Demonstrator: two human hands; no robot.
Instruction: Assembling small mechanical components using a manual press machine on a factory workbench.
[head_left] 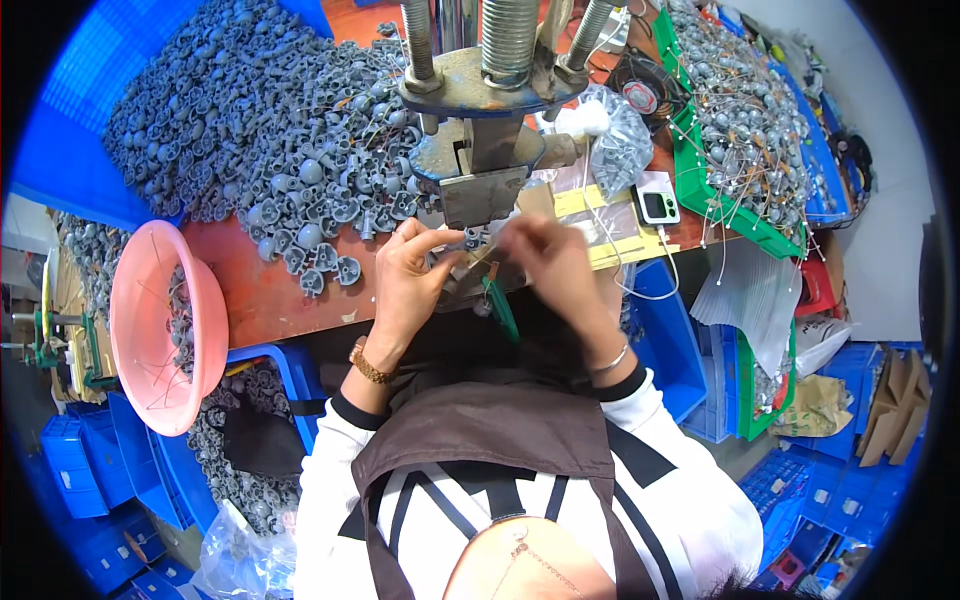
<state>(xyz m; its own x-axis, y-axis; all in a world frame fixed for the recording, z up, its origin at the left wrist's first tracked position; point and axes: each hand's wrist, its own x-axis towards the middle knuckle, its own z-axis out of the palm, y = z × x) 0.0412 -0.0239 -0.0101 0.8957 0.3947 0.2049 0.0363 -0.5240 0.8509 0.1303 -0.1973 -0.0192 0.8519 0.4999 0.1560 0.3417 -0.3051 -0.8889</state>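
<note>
Near the worn, grey steel press head (485, 200), one thin, tan, wire-like piece (483, 254) shows between curled left hand (410, 270) and blurred right hand (550, 262), both grips unclear; apparent positioning step, calling for steady alignment.

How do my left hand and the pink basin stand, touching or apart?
Apart: the head view shows red tabletop plainly between the left hand and the pink basin.
</note>
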